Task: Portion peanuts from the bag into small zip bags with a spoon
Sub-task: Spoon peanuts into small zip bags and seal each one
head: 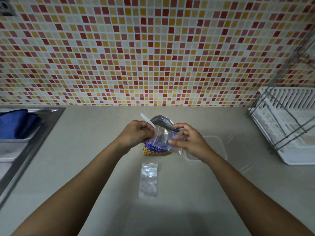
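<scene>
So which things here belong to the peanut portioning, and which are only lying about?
For the job: peanut bag, white spoon, small zip bag held by left hand and right hand, spare zip bags.
Lying about: clear container, dish rack, sink, blue cloth.

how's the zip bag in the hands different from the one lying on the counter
The held zip bag is raised in front of the peanut bag, pinched by the left hand and right hand; the flat zip bag lies untouched on the counter, nearer the person. Both are clear, with no peanuts visible inside.
</scene>
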`<state>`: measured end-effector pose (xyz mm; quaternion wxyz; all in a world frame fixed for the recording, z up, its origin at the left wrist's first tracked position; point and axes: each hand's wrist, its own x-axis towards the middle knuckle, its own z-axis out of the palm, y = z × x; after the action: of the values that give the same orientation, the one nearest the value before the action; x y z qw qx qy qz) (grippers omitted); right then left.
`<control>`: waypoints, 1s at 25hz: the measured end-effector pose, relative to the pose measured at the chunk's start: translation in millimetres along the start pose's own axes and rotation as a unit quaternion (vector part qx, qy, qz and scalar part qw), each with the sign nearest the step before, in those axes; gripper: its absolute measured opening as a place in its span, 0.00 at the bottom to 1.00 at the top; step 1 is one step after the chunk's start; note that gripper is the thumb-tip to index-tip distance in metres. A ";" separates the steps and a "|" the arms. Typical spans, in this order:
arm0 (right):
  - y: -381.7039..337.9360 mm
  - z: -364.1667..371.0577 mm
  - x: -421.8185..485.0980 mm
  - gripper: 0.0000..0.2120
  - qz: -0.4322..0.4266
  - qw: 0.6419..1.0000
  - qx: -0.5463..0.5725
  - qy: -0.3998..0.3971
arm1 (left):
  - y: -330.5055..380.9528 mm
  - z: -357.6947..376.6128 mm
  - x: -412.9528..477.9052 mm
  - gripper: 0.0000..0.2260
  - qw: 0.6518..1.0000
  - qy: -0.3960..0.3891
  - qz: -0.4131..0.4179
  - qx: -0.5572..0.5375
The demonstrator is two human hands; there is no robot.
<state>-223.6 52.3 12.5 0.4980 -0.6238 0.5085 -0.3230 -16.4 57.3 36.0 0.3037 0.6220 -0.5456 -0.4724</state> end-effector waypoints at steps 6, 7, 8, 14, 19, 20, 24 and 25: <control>-2.0 -10.8 3.7 0.22 0.076 0.986 0.148 -0.022 | -4.4 1.9 0.2 0.04 0.998 0.027 0.028 0.043; -2.2 -12.7 4.3 0.22 0.081 0.984 0.157 -0.027 | -5.3 2.3 0.3 0.04 0.999 0.030 0.029 0.027; -1.9 -14.6 4.6 0.22 0.079 0.985 0.152 -0.030 | -5.6 2.5 0.8 0.05 0.999 0.031 0.026 0.004; -2.3 -12.7 -1.8 0.29 -0.064 0.992 -0.102 0.036 | -3.5 1.3 3.6 0.06 0.997 0.016 -0.003 -0.081; -12.2 4.4 1.9 0.39 -0.198 0.900 -0.389 0.016 | 1.2 11.4 1.6 0.05 0.996 0.007 0.000 -0.090; -13.3 7.2 3.6 0.40 -0.200 0.888 -0.414 0.020 | 1.0 12.6 1.8 0.05 0.996 0.007 -0.002 -0.089; -12.9 10.5 7.6 0.36 -0.209 0.885 -0.414 0.035 | -1.2 13.8 4.3 0.04 0.997 0.004 -0.011 -0.077; -12.0 10.3 8.1 0.35 -0.213 0.888 -0.407 0.035 | -1.6 14.1 4.8 0.04 0.997 0.003 -0.012 -0.073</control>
<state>-208.2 47.5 20.0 0.1016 -0.8535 0.4671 -0.2076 -29.0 54.9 28.1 0.3442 0.6058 -0.5017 -0.5127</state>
